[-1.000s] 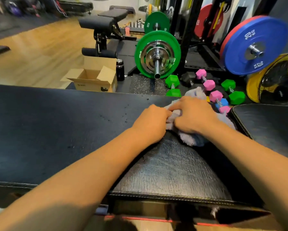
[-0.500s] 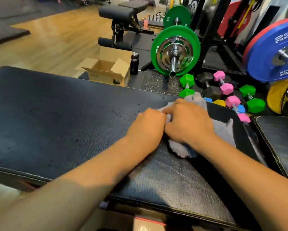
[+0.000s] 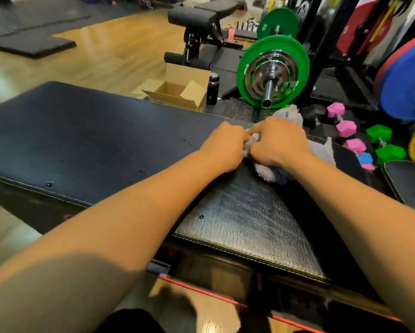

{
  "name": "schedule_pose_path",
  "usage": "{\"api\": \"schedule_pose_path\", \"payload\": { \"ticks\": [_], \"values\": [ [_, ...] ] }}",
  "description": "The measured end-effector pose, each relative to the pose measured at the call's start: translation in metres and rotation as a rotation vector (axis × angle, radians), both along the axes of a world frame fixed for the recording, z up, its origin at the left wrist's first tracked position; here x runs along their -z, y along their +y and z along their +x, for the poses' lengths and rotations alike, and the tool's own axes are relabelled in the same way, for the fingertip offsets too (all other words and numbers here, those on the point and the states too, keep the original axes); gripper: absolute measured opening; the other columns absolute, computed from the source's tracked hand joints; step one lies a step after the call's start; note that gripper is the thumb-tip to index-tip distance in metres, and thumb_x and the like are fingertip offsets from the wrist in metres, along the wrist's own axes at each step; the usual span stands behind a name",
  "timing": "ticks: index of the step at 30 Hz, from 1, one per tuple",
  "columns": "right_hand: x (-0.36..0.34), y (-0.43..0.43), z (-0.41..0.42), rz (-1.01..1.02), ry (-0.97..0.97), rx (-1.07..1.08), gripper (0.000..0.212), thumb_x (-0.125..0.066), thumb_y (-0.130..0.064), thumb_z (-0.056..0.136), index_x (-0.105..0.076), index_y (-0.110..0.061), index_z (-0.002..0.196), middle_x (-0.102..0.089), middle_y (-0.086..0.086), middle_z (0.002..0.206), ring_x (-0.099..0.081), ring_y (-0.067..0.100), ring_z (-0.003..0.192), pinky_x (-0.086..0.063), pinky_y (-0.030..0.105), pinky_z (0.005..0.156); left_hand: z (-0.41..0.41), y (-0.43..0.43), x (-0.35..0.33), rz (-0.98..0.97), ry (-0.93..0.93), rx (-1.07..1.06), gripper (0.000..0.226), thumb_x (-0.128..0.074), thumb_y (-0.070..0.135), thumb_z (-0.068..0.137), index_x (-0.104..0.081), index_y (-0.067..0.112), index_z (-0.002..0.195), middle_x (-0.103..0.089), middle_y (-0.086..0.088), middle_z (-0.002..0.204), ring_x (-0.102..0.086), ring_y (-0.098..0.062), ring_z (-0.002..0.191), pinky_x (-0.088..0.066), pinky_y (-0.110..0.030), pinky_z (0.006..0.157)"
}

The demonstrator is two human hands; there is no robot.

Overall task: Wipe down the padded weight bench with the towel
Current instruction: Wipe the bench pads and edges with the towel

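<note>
At centre frame, the left hand [image 3: 222,146] and right hand [image 3: 277,143] both clenched a crumpled grey terry towel [image 3: 321,151] against the bench's [image 3: 93,140] black, crackled vinyl padding.

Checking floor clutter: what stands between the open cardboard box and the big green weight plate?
A black bottle stands between the cardboard box and green plate, seen in the head view.

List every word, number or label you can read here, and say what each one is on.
None can be read for certain.
Far green plate: white markings, too blurred to read.
Near green plate: small white print on the left rim, too small.
Blue plate: white figures cut off at the frame edge.
Cardboard box: dark print on the front, too small.
Red plate: faint mark, unreadable.
The bench and towel show no text.
</note>
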State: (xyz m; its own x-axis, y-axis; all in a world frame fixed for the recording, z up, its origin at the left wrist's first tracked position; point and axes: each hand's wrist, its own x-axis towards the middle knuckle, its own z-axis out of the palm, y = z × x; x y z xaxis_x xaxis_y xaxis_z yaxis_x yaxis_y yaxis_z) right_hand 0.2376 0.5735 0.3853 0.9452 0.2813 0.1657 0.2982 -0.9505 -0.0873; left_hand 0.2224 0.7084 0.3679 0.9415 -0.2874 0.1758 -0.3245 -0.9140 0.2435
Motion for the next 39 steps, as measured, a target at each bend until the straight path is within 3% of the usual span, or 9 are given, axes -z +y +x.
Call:
{"api": "schedule_pose_path", "payload": {
  "ticks": [6,12,15,18,21,24,27,32,39],
  "values": [
    [-0.004,0.009,-0.103,-0.038,-0.008,-0.164,0.065,-0.017,-0.06,0.056,-0.066,-0.028,0.084,-0.046,-0.001,0.079,-0.047,0.026,0.074,-0.024,0.03,0.054,-0.11,0.024,0.017,-0.173,-0.035,0.05,0.014,-0.058,0.004,0.077,-0.062,0.017,0.078,-0.063,-0.002,0.076,-0.057,-0.027,0.071,-0.047,-0.041,0.061],
    [0.0,0.014,-0.165,-0.01,0.011,-0.275,0.069,-0.021,-0.063,0.06,-0.069,-0.031,0.098,-0.058,-0.002,0.099,-0.057,0.03,0.09,-0.04,0.033,0.061,-0.176,0.043,0.025,-0.21,-0.101,0.126,0.041,-0.058,0.009,0.062,-0.065,0.025,0.099,-0.069,0.004,0.103,-0.06,-0.015,0.094,-0.058,-0.032,0.06],
    [-0.007,0.018,-0.146,-0.027,0.132,-0.297,0.079,-0.014,-0.065,0.054,-0.067,-0.032,0.103,-0.058,-0.004,0.103,-0.055,0.027,0.099,-0.045,0.039,0.084,-0.163,0.046,0.019,-0.231,-0.071,0.136,0.036,-0.047,0.021,0.072,-0.068,0.024,0.1,-0.071,0.006,0.102,-0.067,-0.011,0.091,-0.058,-0.027,0.065],
    [-0.002,0.029,-0.094,-0.068,0.023,-0.215,0.059,-0.03,-0.072,0.065,-0.064,-0.028,0.083,-0.06,-0.002,0.093,-0.055,0.029,0.098,-0.034,0.051,0.1,-0.111,0.052,0.008,-0.252,0.023,0.08,0.023,-0.042,0.035,0.08,-0.059,0.02,0.082,-0.066,0.003,0.08,-0.065,-0.016,0.083,-0.051,-0.037,0.07],
    [0.002,0.05,-0.026,-0.089,-0.011,-0.099,0.049,-0.04,-0.061,0.072,-0.067,-0.027,0.095,-0.063,0.004,0.103,-0.058,0.032,0.1,-0.034,0.047,0.098,-0.029,0.056,-0.006,-0.027,0.066,-0.049,0.014,-0.057,0.007,0.079,-0.067,0.014,0.083,-0.068,-0.011,0.084,-0.064,-0.031,0.086,-0.048,-0.038,0.069],
    [0.003,0.06,0.006,-0.081,0.019,-0.064,0.045,-0.046,-0.053,0.077,-0.058,-0.03,0.114,-0.056,0.009,0.117,-0.056,0.034,0.105,-0.039,0.043,0.087,0.005,0.051,-0.013,0.091,0.074,-0.131,0.015,-0.06,0.004,0.08,-0.067,0.009,0.092,-0.065,-0.016,0.094,-0.06,-0.035,0.092,-0.04,-0.034,0.065],
    [0.001,0.051,-0.021,-0.115,0.098,-0.159,0.055,-0.031,-0.06,0.071,-0.056,-0.029,0.109,-0.056,0.008,0.121,-0.053,0.034,0.109,-0.039,0.042,0.089,-0.029,0.053,-0.012,0.098,0.042,-0.091,0.016,-0.057,0.011,0.084,-0.068,0.014,0.096,-0.062,-0.014,0.089,-0.054,-0.034,0.094,-0.038,-0.036,0.065],
    [-0.001,0.032,-0.115,-0.093,0.06,-0.451,0.053,-0.032,-0.074,0.078,-0.059,-0.038,0.107,-0.056,-0.003,0.103,-0.057,0.027,0.09,-0.04,0.034,0.069,-0.13,0.082,-0.015,0.101,0.062,0.122,0.017,-0.052,0.021,0.081,-0.047,0.027,0.066,-0.062,-0.003,0.07,-0.051,-0.025,0.067,-0.039,-0.033,0.057],
    [0.003,0.043,-0.138,-0.071,0.069,-0.5,0.049,-0.037,-0.073,0.077,-0.057,-0.045,0.112,-0.054,-0.014,0.105,-0.056,0.021,0.091,-0.039,0.031,0.063,-0.162,0.098,-0.002,-0.001,0.097,0.146,0.018,-0.045,0.024,0.077,-0.059,0.029,0.087,-0.066,0.0,0.082,-0.059,-0.023,0.079,-0.048,-0.039,0.068]
  ]
}}
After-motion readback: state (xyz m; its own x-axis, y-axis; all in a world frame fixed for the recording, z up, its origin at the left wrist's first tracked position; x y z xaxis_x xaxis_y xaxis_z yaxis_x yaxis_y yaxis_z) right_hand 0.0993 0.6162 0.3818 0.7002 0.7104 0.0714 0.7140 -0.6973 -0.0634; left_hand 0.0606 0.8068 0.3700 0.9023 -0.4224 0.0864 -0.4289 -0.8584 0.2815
